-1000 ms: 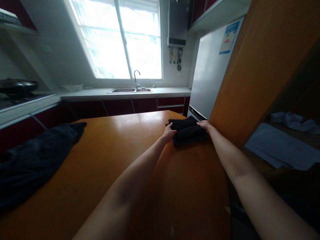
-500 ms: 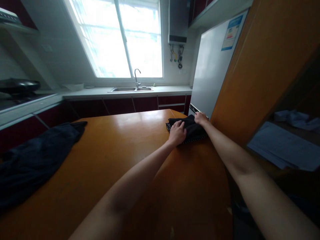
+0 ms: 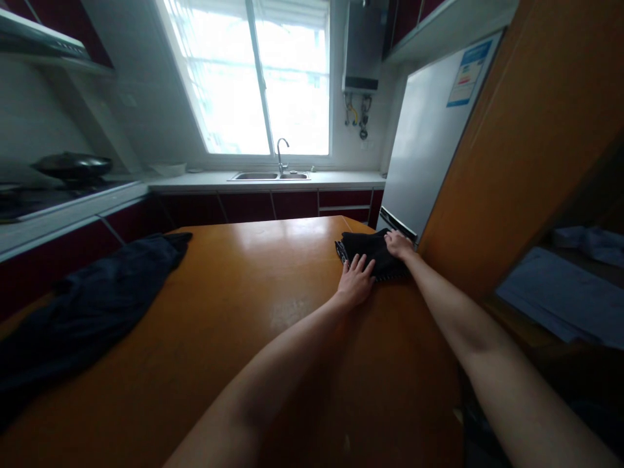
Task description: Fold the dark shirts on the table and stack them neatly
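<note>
A folded black garment (image 3: 366, 246) lies in a small stack at the far right of the wooden table. White-patterned edges show along its left and near sides. My left hand (image 3: 357, 281) rests on its near left corner with the fingers spread. Over the stack's right side, my right hand (image 3: 398, 245) has its fingers bent together onto the black cloth; the fingertips are hard to make out. A dark blue garment (image 3: 102, 289) lies loose and crumpled along the table's left side.
The wooden table (image 3: 234, 312) fills the foreground. Beyond it are a counter with a sink (image 3: 256, 176) and a tap. A white fridge (image 3: 422, 136) and a wooden panel (image 3: 526, 130) stand close on the right. Light blue cloth (image 3: 560, 292) lies lower right. A pan (image 3: 73, 166) sits on the stove.
My left hand has slid back towards the near edge of the stack and its fingers have spread. The right hand stays at the stack's right side. The view has shifted slightly left.
</note>
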Motion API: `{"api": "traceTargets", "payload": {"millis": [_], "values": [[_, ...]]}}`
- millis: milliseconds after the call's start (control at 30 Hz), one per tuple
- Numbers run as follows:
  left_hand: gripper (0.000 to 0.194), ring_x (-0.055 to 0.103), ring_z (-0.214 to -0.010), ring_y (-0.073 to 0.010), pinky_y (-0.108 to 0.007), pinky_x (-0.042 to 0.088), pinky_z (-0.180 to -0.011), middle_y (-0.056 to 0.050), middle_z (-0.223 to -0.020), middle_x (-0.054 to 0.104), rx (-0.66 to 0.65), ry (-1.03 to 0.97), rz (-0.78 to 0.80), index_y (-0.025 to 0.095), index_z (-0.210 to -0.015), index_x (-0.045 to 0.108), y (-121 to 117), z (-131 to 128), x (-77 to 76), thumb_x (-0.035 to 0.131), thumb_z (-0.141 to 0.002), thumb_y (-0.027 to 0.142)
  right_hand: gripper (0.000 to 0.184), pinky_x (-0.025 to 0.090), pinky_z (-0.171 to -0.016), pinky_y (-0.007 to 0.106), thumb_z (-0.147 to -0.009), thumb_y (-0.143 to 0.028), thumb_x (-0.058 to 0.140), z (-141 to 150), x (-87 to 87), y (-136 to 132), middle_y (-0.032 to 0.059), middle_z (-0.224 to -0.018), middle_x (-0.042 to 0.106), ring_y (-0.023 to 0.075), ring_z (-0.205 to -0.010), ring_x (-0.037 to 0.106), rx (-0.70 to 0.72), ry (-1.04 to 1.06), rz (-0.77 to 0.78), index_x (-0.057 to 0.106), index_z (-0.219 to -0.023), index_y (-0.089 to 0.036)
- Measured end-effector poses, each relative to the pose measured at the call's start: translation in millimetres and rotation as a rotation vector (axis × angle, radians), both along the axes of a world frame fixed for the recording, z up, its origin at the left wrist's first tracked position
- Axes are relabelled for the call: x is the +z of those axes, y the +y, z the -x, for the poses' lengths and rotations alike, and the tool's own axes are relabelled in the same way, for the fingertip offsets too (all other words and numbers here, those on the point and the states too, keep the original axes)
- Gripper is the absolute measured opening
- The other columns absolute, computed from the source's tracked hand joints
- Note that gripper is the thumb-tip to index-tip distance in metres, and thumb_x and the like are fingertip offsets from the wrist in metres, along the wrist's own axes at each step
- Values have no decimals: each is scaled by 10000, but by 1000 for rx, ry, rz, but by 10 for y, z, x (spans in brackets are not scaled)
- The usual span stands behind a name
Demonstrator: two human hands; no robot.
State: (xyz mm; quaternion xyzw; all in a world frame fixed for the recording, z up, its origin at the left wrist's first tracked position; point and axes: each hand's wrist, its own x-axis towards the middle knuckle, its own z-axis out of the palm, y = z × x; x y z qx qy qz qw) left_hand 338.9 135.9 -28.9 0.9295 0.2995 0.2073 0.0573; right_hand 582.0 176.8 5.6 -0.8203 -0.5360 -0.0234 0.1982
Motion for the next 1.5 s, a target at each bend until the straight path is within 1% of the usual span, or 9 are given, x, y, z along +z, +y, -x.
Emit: {"api": "traceTargets", "payload": {"millis": [100,267,400,467,567,733,900,1200,1500], "values": [[570,158,-1535,-308,-537,155,-1224,-128,-1642,273,26,-100,4,199,-1554,352,-46,192,9,401,-1026,406,514,201,-1189,419,-1042,-317,229,132,16,-127,140,-1586,389,239,-1494,261,-54,-31,-98,548,-1411,-156],[521,190,-1530,-282,-485,171,-1229,-166,-1610,328,148,-230,43,122,-1511,398,-30,829,-56,351,-1035,328,487,347,-1100,382,-1017,-360,329,193,-24,-490,200,-1387,594,282,-1330,503,-120,31,-114,663,-1271,-114],[502,219,-1523,-270,-483,182,-1227,-170,-1578,388,178,-262,80,125,-1482,427,-65,1511,-76,368,-1018,308,542,234,-1170,439,-1029,-317,240,476,30,-750,230,-1528,436,294,-1454,338,-187,35,-232,540,-1398,-58],[504,233,-1519,-267,-467,188,-1228,-168,-1563,412,191,-234,98,117,-1467,448,-141,1857,-76,371,-1012,319,541,166,-1203,422,-1030,-315,230,858,34,-845,178,-1593,359,254,-1504,237,-123,38,-307,490,-1447,-86],[509,262,-1509,-276,-463,189,-1228,-177,-1544,440,251,-195,149,102,-1442,484,-313,2326,-85,389,-998,334,513,149,-1218,407,-1012,-300,288,1711,-57,-996,137,-1608,347,228,-1514,222,163,164,-362,503,-1440,-114],[511,301,-1493,-297,-516,180,-1221,-165,-1540,451,359,-107,193,122,-1426,516,-640,2954,-128,420,-969,331,556,138,-1229,442,-977,-350,416,3208,-312,-1382,152,-1618,322,256,-1516,232,526,362,-122,448,-1492,-142],[562,297,-1495,-284,-510,224,-1214,-156,-1584,375,416,162,100,89,-1489,450,-974,3377,-186,331,-986,311,614,117,-1230,488,-961,-350,441,3995,-378,-1778,184,-1643,235,279,-1533,164,696,204,13,390,-1520,-100],[551,227,-1522,-270,-528,204,-1216,-76,-1630,300,322,232,154,203,-1542,386,-1217,3470,-125,317,-1023,376,598,115,-1231,478,-975,-336,395,4168,-338,-2013,158,-1630,284,261,-1525,200,735,145,115,385,-1534,-124],[585,210,-1525,-287,-520,175,-1225,-92,-1639,286,263,159,260,242,-1561,338,-1280,3516,-37,386,-1021,463,593,128,-1226,477,-975,-352,411,4061,-450,-1893,149,-1630,288,268,-1522,210,791,96,155,411,-1527,-136]]}}
